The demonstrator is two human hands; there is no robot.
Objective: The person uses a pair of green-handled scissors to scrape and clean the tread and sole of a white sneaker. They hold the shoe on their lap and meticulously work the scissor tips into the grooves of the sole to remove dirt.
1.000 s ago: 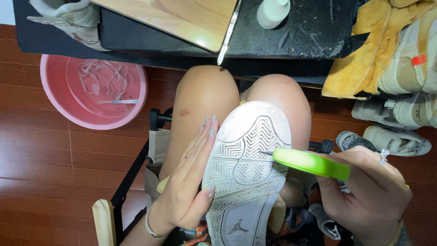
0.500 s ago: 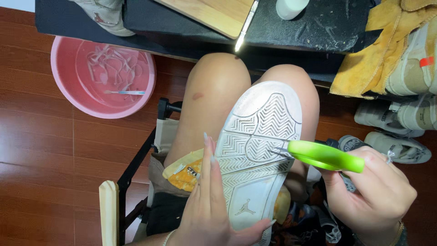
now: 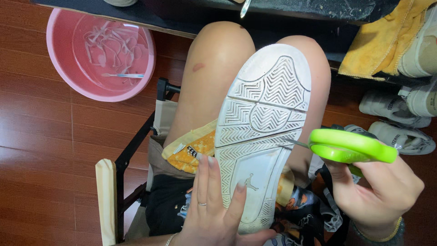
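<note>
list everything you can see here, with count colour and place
sneaker: 1, white sole up, on the lap
scissors: 1, green handles, tip at the sole
basin: 1, pink, on the floor, upper left
toothbrush: 1, pale, in the basin
cloth: 1, yellow, upper right
other sneakers: several, whitish, right edge
chair: 1, black frame, wood arm
left hand: holds the sneaker's heel end
right hand: grips the scissors

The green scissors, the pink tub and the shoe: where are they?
green scissors [image 3: 353,146]: head view, on the handle.
pink tub [image 3: 61,73]: head view, on its left rim.
shoe [image 3: 261,118]: head view, on the sole's middle.
</note>
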